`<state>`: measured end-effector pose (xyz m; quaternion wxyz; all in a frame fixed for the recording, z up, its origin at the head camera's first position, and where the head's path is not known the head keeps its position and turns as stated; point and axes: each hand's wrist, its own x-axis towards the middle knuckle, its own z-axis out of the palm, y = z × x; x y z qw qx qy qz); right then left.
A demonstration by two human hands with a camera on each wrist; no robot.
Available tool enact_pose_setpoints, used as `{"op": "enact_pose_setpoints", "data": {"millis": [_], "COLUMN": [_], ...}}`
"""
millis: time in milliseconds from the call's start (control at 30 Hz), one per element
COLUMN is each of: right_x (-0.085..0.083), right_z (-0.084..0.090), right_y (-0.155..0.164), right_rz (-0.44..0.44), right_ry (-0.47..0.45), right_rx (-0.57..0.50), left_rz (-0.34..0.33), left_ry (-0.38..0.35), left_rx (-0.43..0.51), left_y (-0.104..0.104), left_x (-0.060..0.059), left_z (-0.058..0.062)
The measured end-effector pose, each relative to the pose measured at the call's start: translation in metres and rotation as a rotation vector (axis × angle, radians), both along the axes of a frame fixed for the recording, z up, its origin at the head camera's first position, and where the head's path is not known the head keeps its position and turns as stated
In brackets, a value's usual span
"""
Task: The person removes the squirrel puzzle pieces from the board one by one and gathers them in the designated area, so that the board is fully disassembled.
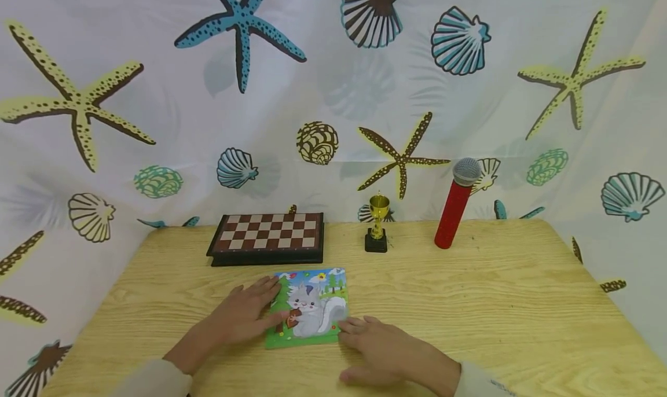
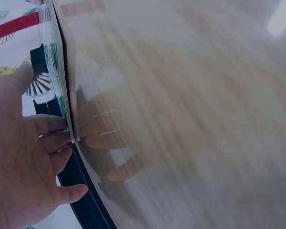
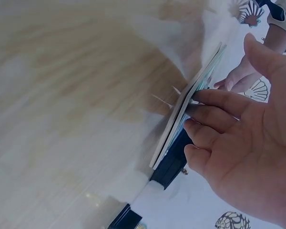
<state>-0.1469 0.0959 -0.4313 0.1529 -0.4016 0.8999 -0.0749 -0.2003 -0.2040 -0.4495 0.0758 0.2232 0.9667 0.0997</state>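
A square picture puzzle [image 1: 311, 307] with a grey squirrel lies flat on the wooden table [image 1: 469, 304] in the head view. My left hand [image 1: 245, 313] rests on its left side with fingers stretched out, fingertips on the picture. My right hand [image 1: 383, 348] lies flat at the lower right corner, fingertips touching the puzzle's edge. In the left wrist view my left hand [image 2: 24, 152] has its fingers [image 2: 55, 140] against the thin board's edge [image 2: 62, 95]. In the right wrist view my right hand [image 3: 238, 133] has straight fingers [image 3: 214, 102] touching the puzzle's edge [image 3: 188, 107].
A folded chessboard case [image 1: 268, 236] lies just behind the puzzle. A small gold trophy [image 1: 377, 223] and a red microphone [image 1: 456, 203] stand at the back of the table. A sea-pattern curtain [image 1: 333, 96] hangs behind. The table's edges run left and right.
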Motion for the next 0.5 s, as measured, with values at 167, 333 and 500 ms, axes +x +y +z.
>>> {"op": "enact_pose_setpoints", "data": {"millis": [167,333,500], "right_x": [0.003,0.005,0.008], "right_z": [0.001,0.002,0.004], "right_y": [0.02,0.036,0.048], "right_rz": [-0.054,-0.097,-0.132], "right_ry": [-0.047,-0.059,-0.1], "right_rx": [-0.024,-0.031,-0.014], "left_rz": [-0.032,-0.059,-0.093], "left_ry": [-0.018,-0.017,-0.024], "left_rx": [0.01,-0.002,-0.015], "left_y": [0.018,0.031,0.041], "left_x": [0.0,-0.002,-0.003], "left_z": [-0.001,-0.002,-0.004]}}
